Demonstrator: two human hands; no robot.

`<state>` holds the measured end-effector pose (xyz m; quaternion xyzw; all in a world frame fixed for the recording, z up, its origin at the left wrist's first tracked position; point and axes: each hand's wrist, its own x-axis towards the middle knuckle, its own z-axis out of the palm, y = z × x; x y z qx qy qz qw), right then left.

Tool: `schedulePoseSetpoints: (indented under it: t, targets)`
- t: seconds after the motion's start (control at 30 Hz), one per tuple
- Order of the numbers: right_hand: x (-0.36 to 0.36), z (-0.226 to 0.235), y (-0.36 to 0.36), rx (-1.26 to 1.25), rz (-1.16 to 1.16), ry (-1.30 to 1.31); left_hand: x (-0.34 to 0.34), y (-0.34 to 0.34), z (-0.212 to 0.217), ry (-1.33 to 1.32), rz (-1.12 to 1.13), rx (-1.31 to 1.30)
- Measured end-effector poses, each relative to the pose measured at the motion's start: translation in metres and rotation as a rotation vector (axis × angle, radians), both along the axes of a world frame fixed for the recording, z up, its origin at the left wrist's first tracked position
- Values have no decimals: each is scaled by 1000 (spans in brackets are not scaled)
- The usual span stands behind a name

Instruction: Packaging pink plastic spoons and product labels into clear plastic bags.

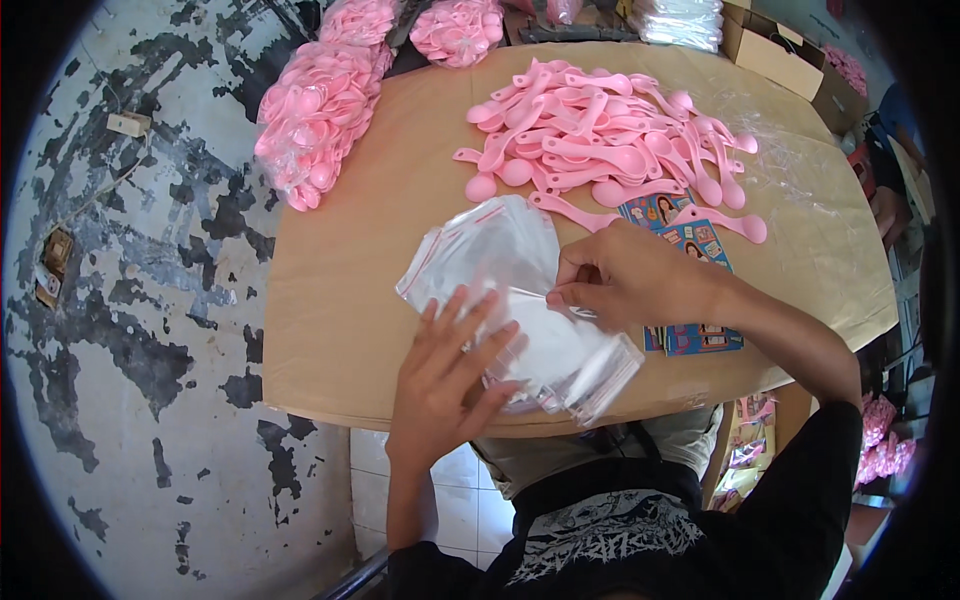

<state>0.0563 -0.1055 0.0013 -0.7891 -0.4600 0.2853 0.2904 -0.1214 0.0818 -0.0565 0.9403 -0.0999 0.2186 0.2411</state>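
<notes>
A loose stack of clear plastic bags (490,235) lies on the brown-covered table in front of me. My left hand (435,385) rests over the near left side of the bags with its fingers spread. Thumb and forefinger of my right hand (640,275) pinch the edge of one clear bag near the middle of the stack. Partly under my right wrist are blue printed cards (705,340). Beyond both hands is a big heap of pink plastic measuring spoons (600,140), and one spoon (735,222) lies across the cards.
Large clear sacks of pink spoons (320,115) stand at the table's far left edge. Folded clear plastic (678,25) and an open cardboard box (775,55) sit at the back. Below the table's right side is a container of packed items (750,440). Another person (888,200) is partly visible at right.
</notes>
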Motion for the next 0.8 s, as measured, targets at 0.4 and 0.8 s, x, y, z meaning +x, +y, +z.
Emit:
schedulePoseSetpoints:
  t: [0.4, 0.8]
  targets:
    - [34, 37, -51, 513, -372, 116, 10, -7, 14, 66, -63, 60]
    - [53, 18, -93, 285, -69, -85, 67, -101, 32, -23, -248, -1682]
